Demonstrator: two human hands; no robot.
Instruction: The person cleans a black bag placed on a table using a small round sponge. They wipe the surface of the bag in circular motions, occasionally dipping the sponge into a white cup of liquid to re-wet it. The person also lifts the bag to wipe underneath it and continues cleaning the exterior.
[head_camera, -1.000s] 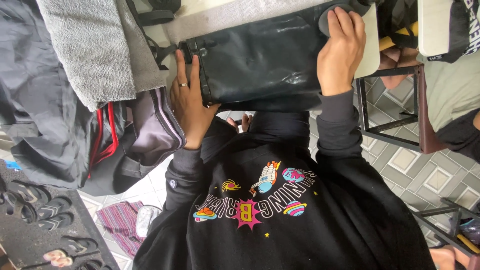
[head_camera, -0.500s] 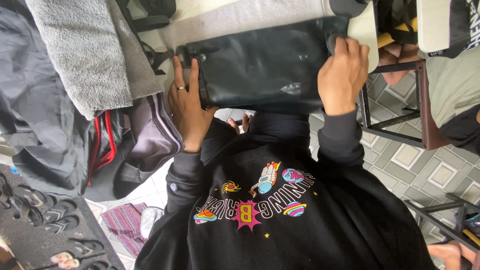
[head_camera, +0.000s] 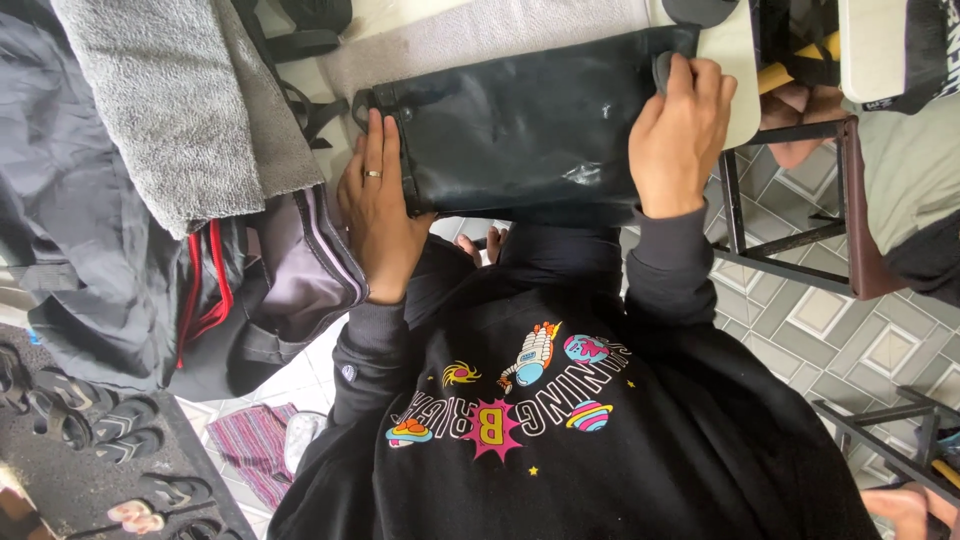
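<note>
A flat, rectangular black leather bag (head_camera: 520, 125) spans the gap between both hands, lying on a pale tabletop (head_camera: 735, 75). Beyond the left hand, on its outer side, a thick grey towel (head_camera: 170, 110) drapes over dark clothing, and below that towel a grey and black jacket with red trim (head_camera: 270, 290) hangs just beside the wrist. On the outer side of the right hand stands a dark metal stool frame (head_camera: 790, 240) over patterned floor tiles. The left hand (head_camera: 380, 205), wearing a ring, lies flat with its fingers pressed against the bag's left edge. The right hand (head_camera: 680, 130) clasps the bag's upper right corner, fingers curled over its edge.
</note>
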